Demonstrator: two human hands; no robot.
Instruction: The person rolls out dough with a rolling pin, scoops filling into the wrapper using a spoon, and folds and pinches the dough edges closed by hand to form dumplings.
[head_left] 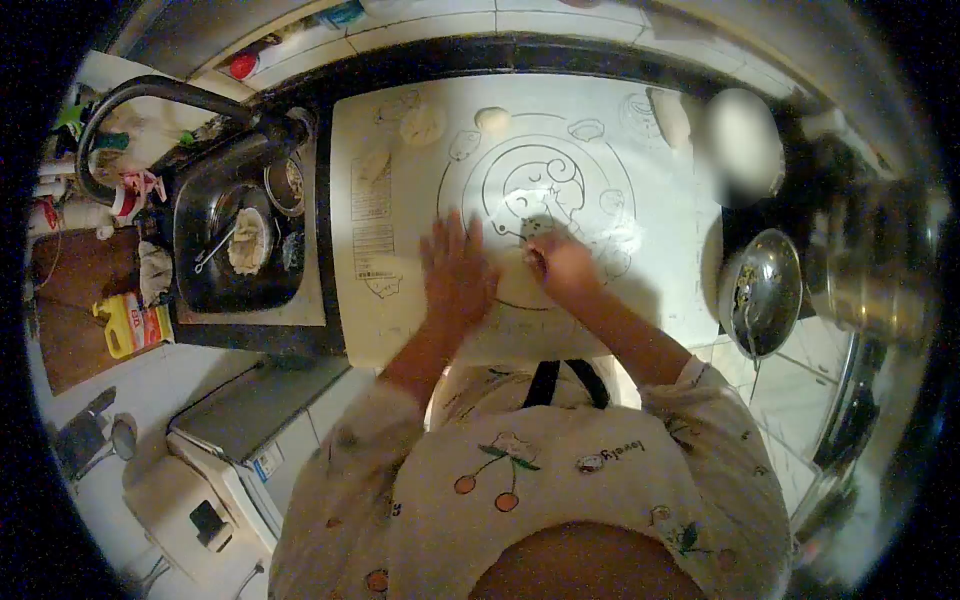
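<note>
A pale printed pastry mat [400,310] with circles and a cartoon drawing lies before me. My left hand [460,272] is laid on it with fingers stretched out, palm down. Just to its right, my right hand [562,268] is closed in a pinch, slightly blurred; what its fingers hold is hidden. A small speckled patch [541,226], perhaps filling on dough, shows right above those fingertips. Farther up the mat are a flat round of dough [422,124], a small dough ball [492,119] and a longer dough piece [672,118].
On the left is a black sink [225,295] with a faucet [150,88] and dishes inside. A metal bowl [778,275] with dark bits and a utensil stands at the mat's right edge, below a blurred white round object [740,145]. A yellow bottle [122,325] is far left.
</note>
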